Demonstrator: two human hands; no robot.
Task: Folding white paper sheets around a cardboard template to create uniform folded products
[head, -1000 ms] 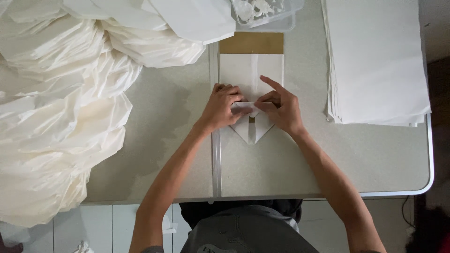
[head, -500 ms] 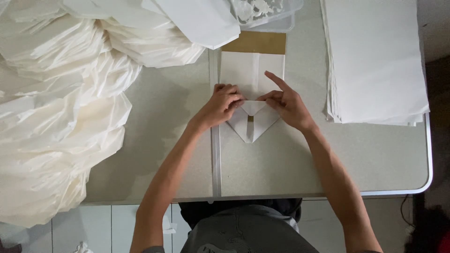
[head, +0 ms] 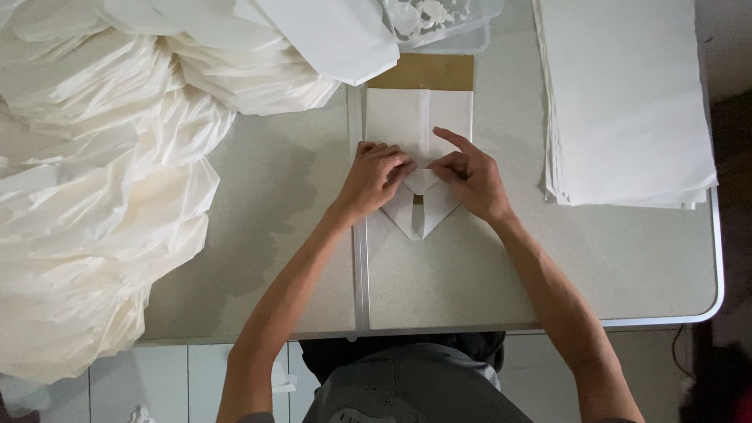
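Note:
A white sheet of paper (head: 415,117) lies on the grey table (head: 627,258), folded to a point at its near end (head: 421,223). A brown card strip (head: 423,72) shows at its far end. My left hand (head: 377,176) presses on the left fold with bent fingers. My right hand (head: 470,176) presses on the right fold, index finger stretched over the sheet. Both hands meet over a small folded flap (head: 421,180) in the middle.
A big heap of folded white paper pieces (head: 102,196) covers the table's left side and hangs over its edge. A stack of flat white sheets (head: 627,102) lies at the right. A clear plastic box (head: 439,19) stands at the far edge.
Both hands slid slightly apart along the fold, uncovering the small flap between them. The sheet stays in place.

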